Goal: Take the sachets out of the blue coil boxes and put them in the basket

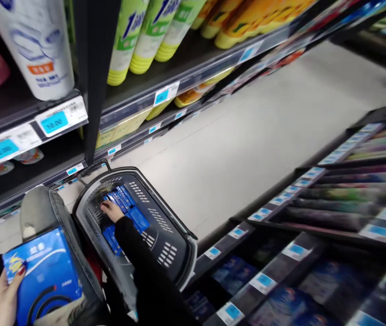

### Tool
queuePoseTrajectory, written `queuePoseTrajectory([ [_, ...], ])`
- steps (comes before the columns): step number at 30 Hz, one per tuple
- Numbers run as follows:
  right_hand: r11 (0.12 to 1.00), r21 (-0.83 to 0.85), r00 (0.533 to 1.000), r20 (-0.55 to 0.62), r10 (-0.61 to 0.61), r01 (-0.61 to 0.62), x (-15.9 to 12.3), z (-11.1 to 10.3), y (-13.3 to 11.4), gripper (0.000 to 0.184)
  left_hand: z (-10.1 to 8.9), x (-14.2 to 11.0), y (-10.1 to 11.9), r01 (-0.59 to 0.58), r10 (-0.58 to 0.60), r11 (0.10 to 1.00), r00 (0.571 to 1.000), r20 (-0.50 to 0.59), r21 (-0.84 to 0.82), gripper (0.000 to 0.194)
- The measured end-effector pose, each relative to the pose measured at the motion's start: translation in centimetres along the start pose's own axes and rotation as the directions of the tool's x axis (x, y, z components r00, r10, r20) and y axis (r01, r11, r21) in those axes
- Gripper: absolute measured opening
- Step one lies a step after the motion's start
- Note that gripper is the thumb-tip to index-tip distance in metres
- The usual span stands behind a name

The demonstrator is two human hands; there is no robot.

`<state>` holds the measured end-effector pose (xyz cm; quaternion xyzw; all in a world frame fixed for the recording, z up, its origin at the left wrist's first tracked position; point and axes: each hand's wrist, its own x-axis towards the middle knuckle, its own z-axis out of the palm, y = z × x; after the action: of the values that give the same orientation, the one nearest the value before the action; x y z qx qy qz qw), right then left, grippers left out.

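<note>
My left hand (7, 290), at the lower left, is closed on the edge of a blue package (48, 267), thumb on its front. The package bears a yellow logo and a dark coil picture, and it stands partly inside an open khaki fabric bag (38, 210). My right hand (112, 211) reaches down into a dark grey shopping basket (179, 246). Its fingers are bent beside a row of small blue boxes (121, 197); what they grip, if anything, is hidden. More blue boxes (111, 240) lie in the basket below my wrist.
Shelves on the left hold a white bottle (40, 50), green bottles (142, 40) and yellow-orange bottles (240, 22). Price tags (166, 93) line their edges. A pale floor aisle (247, 127) runs away to the upper right. Low shelves with packaged goods (335, 199) stand on the right.
</note>
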<state>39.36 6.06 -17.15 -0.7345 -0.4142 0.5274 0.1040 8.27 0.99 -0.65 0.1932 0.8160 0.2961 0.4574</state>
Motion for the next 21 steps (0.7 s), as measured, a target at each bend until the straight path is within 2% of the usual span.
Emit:
queuePoseTrajectory([
  [2, 0.973, 0.086, 0.976, 0.024, -0.217, 0.214, -4.6, -2.0, -3.6, 0.026, 0.5, -1.1, 1.4, -0.09, 0.086, 0.996, 0.989, 0.124, 0.028, 0.062],
  [3, 0.935, 0.13, 0.941, 0.028, -0.337, 0.33, -7.2, -2.9, -5.5, 0.029, 0.5, -1.7, 2.2, -0.126, 0.12, 0.992, 0.974, 0.194, 0.021, 0.06],
  [4, 0.829, 0.193, 0.843, 0.015, -0.537, 0.525, -9.7, -3.7, -7.4, 0.035, 0.3, -2.3, 2.9, -0.17, 0.158, 0.985, 0.948, 0.276, 0.019, 0.058],
  [5, 0.732, 0.191, 0.746, -0.001, -0.666, 0.654, -12.3, -4.4, -9.3, 0.041, 0.1, -2.9, 3.5, -0.258, 0.234, 0.966, 0.909, 0.346, 0.023, 0.053],
  [6, 0.672, 0.148, 0.678, 0.014, -0.735, 0.726, -14.7, -4.9, -11.1, 0.047, -0.3, -3.5, 4.2, -0.363, 0.319, 0.931, 0.853, 0.414, 0.03, 0.047],
  [7, 0.615, 0.09, 0.613, 0.051, -0.788, 0.783, -17.0, -5.3, -12.9, 0.049, -0.7, -4.1, 4.7, -0.469, 0.398, 0.882, 0.785, 0.474, 0.036, 0.041],
  [8, 0.584, 0.006, 0.58, 0.113, -0.807, 0.811, -19.1, -5.5, -14.4, 0.049, -1.0, -4.6, 5.2, -0.568, 0.465, 0.822, 0.71, 0.529, 0.039, 0.036],
  [9, 0.56, -0.093, 0.567, 0.186, -0.802, 0.823, -21.0, -5.6, -15.8, 0.045, -1.4, -5.2, 5.6, -0.655, 0.517, 0.755, 0.628, 0.581, 0.035, 0.032],
  [11, 0.502, -0.31, 0.585, 0.303, -0.753, 0.807, -24.1, -5.4, -17.8, 0.031, -1.9, -6.0, 6.2, -0.791, 0.594, 0.612, 0.465, 0.657, 0.006, 0.027],
  [13, 0.459, -0.506, 0.651, 0.311, -0.692, 0.73, -26.1, -5.2, -18.5, 0.022, -2.3, -6.1, 6.4, -0.894, 0.678, 0.448, 0.328, 0.658, -0.016, 0.028],
  [14, 0.463, -0.577, 0.691, 0.269, -0.67, 0.673, -26.5, -5.2, -18.3, 0.02, -2.6, -5.9, 6.4, -0.931, 0.723, 0.364, 0.285, 0.629, 0.004, 0.031],
  [16, 0.524, -0.64, 0.754, 0.136, -0.642, 0.562, -26.3, -5.4, -17.0, 0.021, -3.6, -4.7, 6.0, -0.966, 0.806, 0.226, 0.256, 0.533, 0.123, 0.039],
  [18, 0.635, -0.635, 0.812, -0.022, -0.583, 0.439, -24.6, -5.8, -14.6, 0.022, -5.7, -3.1, 5.0, -0.934, 0.852, 0.153, 0.29, 0.437, 0.322, 0.047],
  [19, 0.689, -0.625, 0.844, -0.088, -0.53, 0.368, -23.3, -5.9, -13.1, 0.021, -7.0, -2.2, 4.4, -0.891, 0.851, 0.135, 0.329, 0.41, 0.434, 0.047],
  [20, 0.738, -0.617, 0.881, -0.148, -0.449, 0.273, -21.8, -5.8, -11.5, 0.02, -8.5, -1.4, 3.6, -0.816, 0.838, 0.136, 0.397, 0.374, 0.562, 0.047],
  [21, 0.756, -0.618, 0.9, -0.174, -0.4, 0.217, -20.1, -5.5, -10.0, 0.019, -10.1, -0.8, 2.8, -0.698, 0.816, 0.17, 0.496, 0.298, 0.696, 0.048],
])
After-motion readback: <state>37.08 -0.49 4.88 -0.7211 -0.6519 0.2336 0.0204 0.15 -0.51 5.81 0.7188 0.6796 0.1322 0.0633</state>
